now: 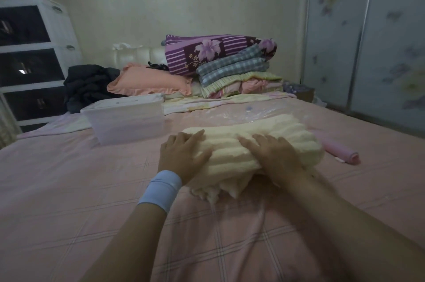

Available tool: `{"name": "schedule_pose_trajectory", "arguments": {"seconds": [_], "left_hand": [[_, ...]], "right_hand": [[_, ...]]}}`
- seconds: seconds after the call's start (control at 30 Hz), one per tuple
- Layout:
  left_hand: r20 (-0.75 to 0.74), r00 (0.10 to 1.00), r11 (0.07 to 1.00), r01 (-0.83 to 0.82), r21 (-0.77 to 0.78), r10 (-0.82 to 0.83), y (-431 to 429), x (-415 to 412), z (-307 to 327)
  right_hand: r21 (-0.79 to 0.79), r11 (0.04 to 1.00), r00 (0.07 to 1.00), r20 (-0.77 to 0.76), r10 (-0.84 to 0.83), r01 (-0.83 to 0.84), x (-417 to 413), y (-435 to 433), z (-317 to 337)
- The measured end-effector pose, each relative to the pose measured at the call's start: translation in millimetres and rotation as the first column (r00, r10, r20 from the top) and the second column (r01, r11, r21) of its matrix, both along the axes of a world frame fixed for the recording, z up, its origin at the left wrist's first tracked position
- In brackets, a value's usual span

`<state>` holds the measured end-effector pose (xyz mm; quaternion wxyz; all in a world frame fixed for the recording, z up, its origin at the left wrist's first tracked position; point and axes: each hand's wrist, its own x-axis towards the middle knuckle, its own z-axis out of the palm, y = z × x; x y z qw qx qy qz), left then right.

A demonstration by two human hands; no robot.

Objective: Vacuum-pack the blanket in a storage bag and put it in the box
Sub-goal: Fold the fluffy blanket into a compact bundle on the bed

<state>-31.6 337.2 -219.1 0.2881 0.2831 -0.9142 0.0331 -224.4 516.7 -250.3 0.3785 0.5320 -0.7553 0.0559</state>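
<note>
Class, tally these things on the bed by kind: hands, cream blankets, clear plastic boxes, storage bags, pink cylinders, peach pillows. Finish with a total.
hands: 2 (left hand, right hand, both pressing on the blanket)
cream blanket: 1
clear plastic box: 1
storage bag: 1
pink cylinder: 1
peach pillow: 1
Total: 7

Storage bag (220, 112) largely hidden behind blanket (253, 125); drawer unit (34, 44) cut by left edge, contents indiscernible; right hand (273, 155) blurred
</note>
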Motion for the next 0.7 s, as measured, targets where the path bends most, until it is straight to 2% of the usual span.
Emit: {"name": "schedule_pose_trajectory", "arguments": {"seconds": [0.1,0.17,0.23,0.3,0.37,0.43,0.47,0.53,0.57,0.63,0.7], "left_hand": [[-0.008,0.995,0.993,0.104,0.051,-0.103,29.1,-22.1,-1.1],[0.060,0.991,0.989,0.118,0.084,-0.123,45.1,-35.3,-10.0],[0.145,0.984,0.989,0.092,0.115,-0.109,54.6,-41.4,-23.0],[0.204,0.972,0.979,0.077,0.188,-0.115,55.3,-36.4,-29.1],[0.223,0.967,0.949,0.051,0.311,-0.125,50.4,-30.4,-14.8],[0.292,0.951,0.925,-0.018,0.381,-0.101,43.4,-33.2,11.8],[0.342,0.935,0.920,-0.052,0.389,-0.091,40.2,-39.7,26.1],[0.439,0.898,0.942,-0.120,0.312,-0.031,37.0,-60.2,50.5],[0.486,0.874,0.965,-0.154,0.210,0.034,37.3,-72.0,58.3],[0.505,0.845,0.983,-0.176,-0.047,0.175,36.2,-97.5,64.9],[0.390,0.910,0.979,-0.068,-0.190,0.139,32.4,-115.5,59.8]], "right_hand": [[0.083,0.995,0.991,0.121,-0.065,0.055,-26.6,44.0,10.8],[0.225,0.970,0.964,0.227,-0.140,0.088,-34.3,61.9,11.9],[0.356,0.932,0.897,0.390,-0.206,0.060,-30.5,67.7,10.7],[0.369,0.929,0.804,0.547,-0.234,0.019,-21.4,63.5,15.9],[0.306,0.951,0.706,0.665,-0.244,0.041,-12.4,52.9,31.1],[0.269,0.955,0.680,0.678,-0.279,0.125,-7.1,38.6,47.2],[0.300,0.937,0.707,0.623,-0.334,0.178,-5.9,31.3,51.9],[0.347,0.897,0.795,0.444,-0.414,0.274,-6.0,15.8,59.3],[0.332,0.900,0.833,0.381,-0.402,0.283,-7.7,8.7,61.2],[0.294,0.933,0.876,0.369,-0.310,0.206,-16.0,-4.1,66.8],[0.364,0.923,0.845,0.447,-0.294,0.128,-28.7,-12.3,71.1]]}}
